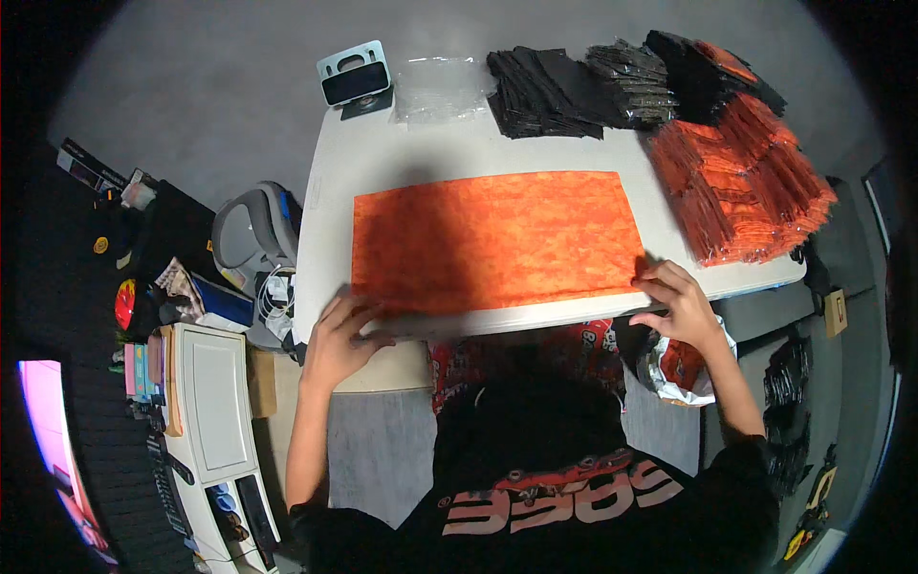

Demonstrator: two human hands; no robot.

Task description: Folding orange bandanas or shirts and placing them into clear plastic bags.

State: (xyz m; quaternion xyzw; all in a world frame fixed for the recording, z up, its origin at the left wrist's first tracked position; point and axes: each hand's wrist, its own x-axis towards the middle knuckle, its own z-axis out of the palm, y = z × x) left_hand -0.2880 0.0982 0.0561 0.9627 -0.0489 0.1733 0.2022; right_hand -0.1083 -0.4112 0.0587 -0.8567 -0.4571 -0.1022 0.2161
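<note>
An orange mottled cloth (502, 237) lies flat on the white table (330, 165), its near edge close to the table's front edge. My left hand (344, 337) is at the cloth's near left corner, fingertips on or beside it and thumb apart. At the near right corner is my right hand (674, 301), its fingertips touching the cloth; whether they pinch it I cannot tell. A dark shadow falls across the left half of the cloth.
Clear plastic bags (441, 90), black folded cloths (549, 93) and wrapped orange packets (746, 186) line the table's far and right sides. A phone on a stand (355, 75) is at the far left corner. Below the right edge sits a white bag (688, 366) holding orange material.
</note>
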